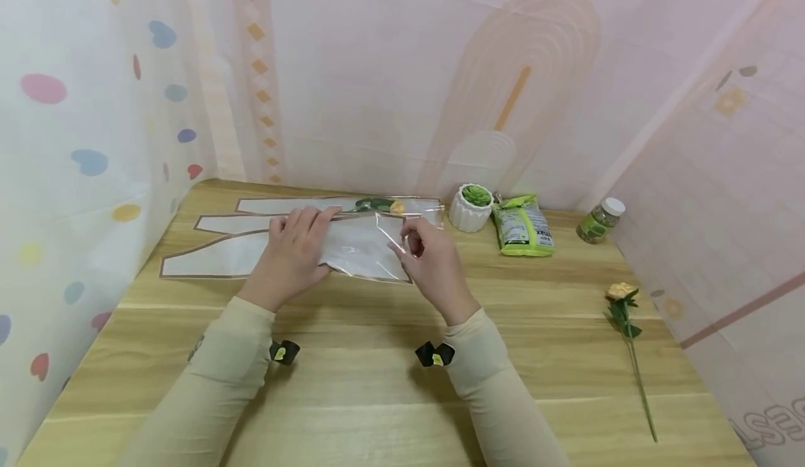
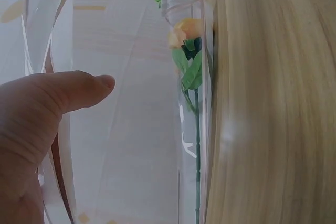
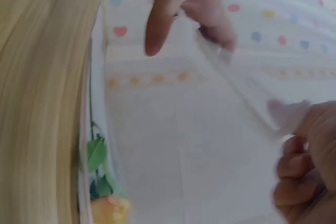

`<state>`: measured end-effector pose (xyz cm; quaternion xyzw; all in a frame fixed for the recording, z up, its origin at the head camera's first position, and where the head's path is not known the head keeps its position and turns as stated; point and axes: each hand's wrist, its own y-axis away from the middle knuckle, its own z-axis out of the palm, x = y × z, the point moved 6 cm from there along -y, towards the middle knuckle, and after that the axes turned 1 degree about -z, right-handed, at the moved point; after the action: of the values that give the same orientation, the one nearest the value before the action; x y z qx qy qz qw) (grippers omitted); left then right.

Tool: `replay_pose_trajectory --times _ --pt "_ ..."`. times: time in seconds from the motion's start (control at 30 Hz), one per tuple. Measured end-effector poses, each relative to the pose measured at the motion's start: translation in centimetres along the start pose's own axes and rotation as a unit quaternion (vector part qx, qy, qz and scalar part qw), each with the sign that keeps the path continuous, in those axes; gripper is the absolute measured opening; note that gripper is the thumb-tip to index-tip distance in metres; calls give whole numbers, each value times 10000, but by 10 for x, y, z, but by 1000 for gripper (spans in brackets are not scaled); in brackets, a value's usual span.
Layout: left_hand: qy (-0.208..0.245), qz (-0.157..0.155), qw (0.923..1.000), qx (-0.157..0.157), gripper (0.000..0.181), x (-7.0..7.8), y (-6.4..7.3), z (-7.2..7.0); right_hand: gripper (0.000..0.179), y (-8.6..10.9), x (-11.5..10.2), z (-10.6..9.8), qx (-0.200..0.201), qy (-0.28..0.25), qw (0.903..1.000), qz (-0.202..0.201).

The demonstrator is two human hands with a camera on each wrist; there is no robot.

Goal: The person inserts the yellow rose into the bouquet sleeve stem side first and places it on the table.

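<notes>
A clear flower sleeve (image 1: pixel 361 247) with a brown border is held slightly above the wooden table. My left hand (image 1: pixel 292 250) grips it around the middle, its thumb (image 2: pixel 86 90) lying along the sleeve in the left wrist view. At the wide right end, my right hand (image 1: pixel 434 261) pinches the sleeve's edge between thumb and fingers; those fingers (image 3: pixel 296 174) are curled in the right wrist view. Behind lies another bordered sleeve (image 1: pixel 216 224), partly covered. Farthest back, a third sleeve (image 1: pixel 283 205) has a yellow-orange artificial rose (image 2: pixel 186 32) inside it.
A white pot with a green succulent (image 1: pixel 472 208), a green-and-white packet (image 1: pixel 523 226) and a small white-capped bottle (image 1: pixel 600 221) stand along the back right. A single yellow rose (image 1: pixel 621 292) lies on the table's (image 1: pixel 352 411) right side. Patterned curtains enclose the back and sides.
</notes>
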<state>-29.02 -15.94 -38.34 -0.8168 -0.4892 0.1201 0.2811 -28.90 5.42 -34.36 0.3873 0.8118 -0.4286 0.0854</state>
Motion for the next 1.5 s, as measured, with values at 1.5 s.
replay_pose_trajectory --times 1.5 --pt "-168 683 9975 73 120 13 -1 0 45 11 23 35 -2190 -4803 8166 2336"
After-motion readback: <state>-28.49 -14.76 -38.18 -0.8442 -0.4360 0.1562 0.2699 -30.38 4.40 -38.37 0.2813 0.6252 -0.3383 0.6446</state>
